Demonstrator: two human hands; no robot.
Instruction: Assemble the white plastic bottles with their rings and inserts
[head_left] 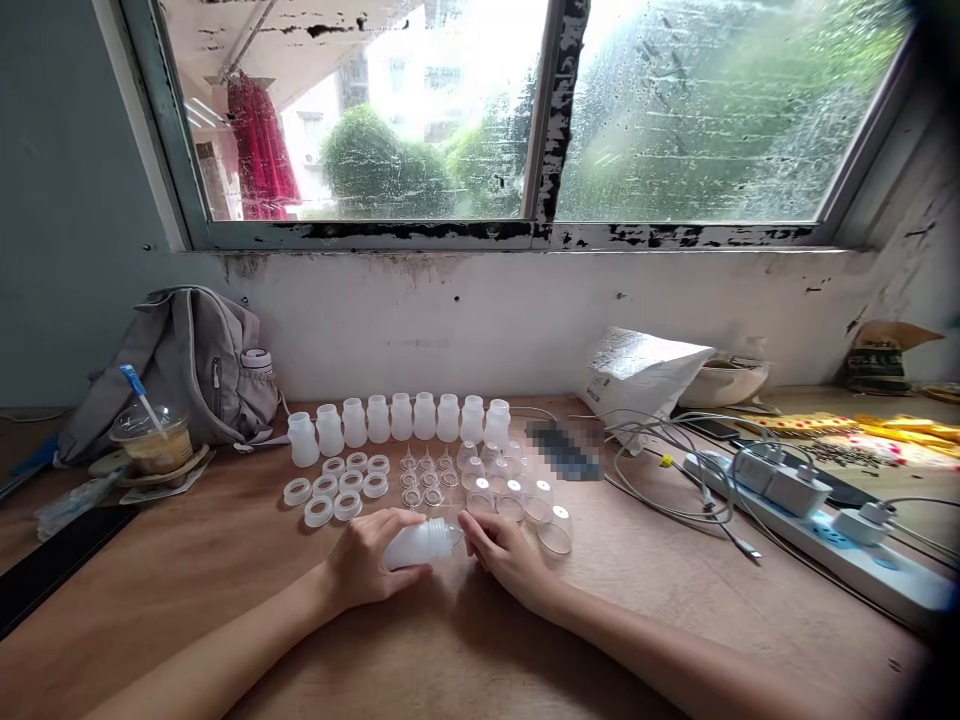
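My left hand [377, 562] is wrapped round a frosted white bottle [415, 545], which lies tilted with its threaded neck to the right. At that neck, my right hand [504, 553] pinches a small clear nipple [455, 536]. Behind my hands stands a row of several frosted bottles [401, 417]. White rings [319, 511] lie in front of the row at the left. Several clear nipples [431, 495] sit in the middle, and transparent domed caps [555, 532] stand to the right, close to my right hand.
A grey backpack [199, 370] and a drink cup [156, 440] are at the left, beside a black flat object [60, 565]. At the right are tangled cables [637, 470], a power strip [832, 540] and a silvery white bag [637, 375]. A window [360, 120] is above.
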